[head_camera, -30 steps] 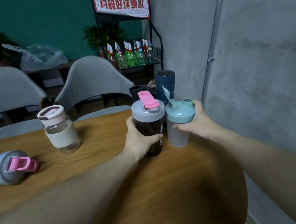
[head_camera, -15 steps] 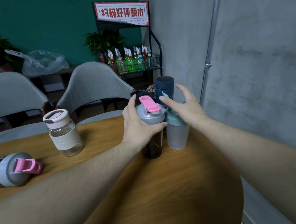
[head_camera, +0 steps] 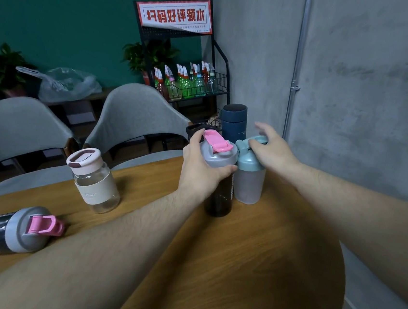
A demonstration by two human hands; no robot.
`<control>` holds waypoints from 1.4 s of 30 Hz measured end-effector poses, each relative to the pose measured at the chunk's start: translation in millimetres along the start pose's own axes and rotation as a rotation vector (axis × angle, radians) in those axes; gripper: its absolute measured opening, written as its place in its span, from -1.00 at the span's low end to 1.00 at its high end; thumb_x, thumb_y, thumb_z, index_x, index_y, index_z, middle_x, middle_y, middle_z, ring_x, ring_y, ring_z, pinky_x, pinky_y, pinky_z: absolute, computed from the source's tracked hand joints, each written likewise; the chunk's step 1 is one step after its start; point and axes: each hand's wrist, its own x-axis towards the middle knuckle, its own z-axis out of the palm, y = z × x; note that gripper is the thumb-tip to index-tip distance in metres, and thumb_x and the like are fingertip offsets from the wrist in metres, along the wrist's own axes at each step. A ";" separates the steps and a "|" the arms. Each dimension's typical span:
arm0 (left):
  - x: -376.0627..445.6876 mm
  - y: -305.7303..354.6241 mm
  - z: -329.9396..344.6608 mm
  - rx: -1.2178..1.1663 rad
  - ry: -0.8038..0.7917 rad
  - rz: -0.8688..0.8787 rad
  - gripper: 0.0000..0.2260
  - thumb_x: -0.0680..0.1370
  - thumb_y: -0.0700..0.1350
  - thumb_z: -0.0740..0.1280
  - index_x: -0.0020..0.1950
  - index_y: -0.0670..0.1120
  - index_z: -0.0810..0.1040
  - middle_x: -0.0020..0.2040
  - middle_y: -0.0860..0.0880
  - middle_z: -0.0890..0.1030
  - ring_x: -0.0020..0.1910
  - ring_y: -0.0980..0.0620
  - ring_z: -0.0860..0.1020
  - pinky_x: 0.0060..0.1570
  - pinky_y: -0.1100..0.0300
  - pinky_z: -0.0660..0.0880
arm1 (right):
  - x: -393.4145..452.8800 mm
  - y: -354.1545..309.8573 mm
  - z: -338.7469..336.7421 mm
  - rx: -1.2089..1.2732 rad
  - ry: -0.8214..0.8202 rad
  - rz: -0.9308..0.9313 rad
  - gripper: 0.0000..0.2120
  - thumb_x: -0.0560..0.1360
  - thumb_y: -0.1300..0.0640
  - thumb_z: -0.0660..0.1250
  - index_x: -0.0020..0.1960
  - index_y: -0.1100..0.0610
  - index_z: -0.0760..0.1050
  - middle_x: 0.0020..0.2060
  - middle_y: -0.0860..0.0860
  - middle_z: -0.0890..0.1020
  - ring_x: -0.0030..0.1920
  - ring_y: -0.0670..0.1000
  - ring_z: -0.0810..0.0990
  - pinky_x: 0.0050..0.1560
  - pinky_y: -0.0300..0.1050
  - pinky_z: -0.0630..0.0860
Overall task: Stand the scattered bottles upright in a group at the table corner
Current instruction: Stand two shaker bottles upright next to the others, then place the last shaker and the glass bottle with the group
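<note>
Two hands (head_camera: 201,169) (head_camera: 271,151) grip upright shakers (head_camera: 220,181) (head_camera: 249,181), fingers (head_camera: 224,170) around lids.

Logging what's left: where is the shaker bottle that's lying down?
In the head view, the lying shaker bottle is on its side at the table's near left edge, nearer the camera than the upright glass bottle.

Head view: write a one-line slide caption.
Left hand grips the dark shaker beside the teal shaker; another shaker lies flat.

At the wooden table's corner stand three upright bottles — a dark shaker with grey lid and pink flip cap (head_camera: 219,193), a frosted shaker with teal lid (head_camera: 249,184), and a navy flask (head_camera: 234,122) behind. A clear glass bottle with cream sleeve and pale pink lid (head_camera: 94,180) stands well apart. A second dark, grey-lidded, pink-capped shaker (head_camera: 8,232) lies on its side — apparently closed.
</note>
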 end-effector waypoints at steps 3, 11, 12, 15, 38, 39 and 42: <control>-0.2 3.4 -0.3 0.029 -0.012 0.009 -0.11 0.32 -0.15 0.66 0.51 0.11 0.24 0.36 -0.01 0.32 0.24 0.11 0.39 0.21 0.22 0.44 | 0.3 5.2 2.3 -0.069 -0.017 -0.004 -0.64 0.62 0.09 0.25 0.41 0.08 0.51 0.41 0.06 0.50 0.35 0.04 0.49 0.31 -0.15 0.37; -8.7 14.3 -10.4 0.084 -0.058 -0.035 -0.02 0.30 -0.13 0.67 0.57 0.08 0.16 0.48 -0.04 0.22 0.27 0.13 0.28 0.33 0.16 0.34 | -17.5 -7.4 -8.4 -0.098 0.109 -0.052 -0.61 0.63 -0.04 0.23 0.43 -0.01 0.46 0.52 0.04 0.33 0.53 0.08 0.28 0.51 -0.01 0.18; -11.4 15.2 -13.7 0.088 -0.058 -0.044 -0.01 0.31 -0.12 0.67 0.57 0.08 0.15 0.49 -0.04 0.21 0.29 0.12 0.28 0.30 0.19 0.32 | -24.8 -11.0 -10.4 -0.091 0.137 -0.087 -0.66 0.62 -0.01 0.24 0.37 0.00 0.50 0.47 0.03 0.40 0.48 0.06 0.34 0.47 -0.05 0.23; -25.3 19.4 -29.3 0.094 -0.042 -0.082 -0.02 0.33 -0.09 0.65 0.60 0.06 0.14 0.55 -0.03 0.19 0.46 0.02 0.28 0.33 0.18 0.27 | -52.3 -25.8 -12.6 -0.105 0.160 -0.161 -0.78 0.60 0.07 0.27 0.21 0.00 0.55 0.27 0.02 0.51 0.33 0.05 0.46 0.36 -0.04 0.38; -131.0 -64.0 -308.4 0.489 0.090 -0.252 -0.43 0.39 0.07 0.60 0.24 0.00 0.37 0.18 -0.02 0.44 0.09 -0.01 0.50 0.12 0.00 0.54 | -180.7 -159.7 180.6 -0.108 -0.449 -0.093 -0.23 0.44 -0.19 0.48 0.51 0.00 0.21 0.21 0.00 0.46 0.13 -0.01 0.54 -0.02 -0.16 0.42; -128.1 -68.9 -318.6 0.545 0.077 -0.242 -0.33 0.35 0.13 0.61 0.33 0.00 0.37 0.24 -0.03 0.43 0.20 -0.02 0.46 0.21 -0.02 0.50 | -176.7 -160.9 189.2 -0.111 -0.438 -0.080 -0.21 0.43 -0.20 0.48 0.51 0.00 0.21 0.22 0.00 0.45 0.14 -0.01 0.52 0.02 -0.15 0.41; -114.2 -85.1 -342.8 0.685 -0.016 -0.236 -0.07 0.25 0.23 0.63 0.50 0.02 0.29 0.42 -0.07 0.40 0.39 -0.10 0.37 0.33 -0.12 0.43 | -160.5 -160.5 213.8 -0.123 -0.403 -0.047 -0.17 0.40 -0.20 0.51 0.52 0.00 0.20 0.31 0.02 0.44 0.21 0.00 0.51 0.15 -0.09 0.45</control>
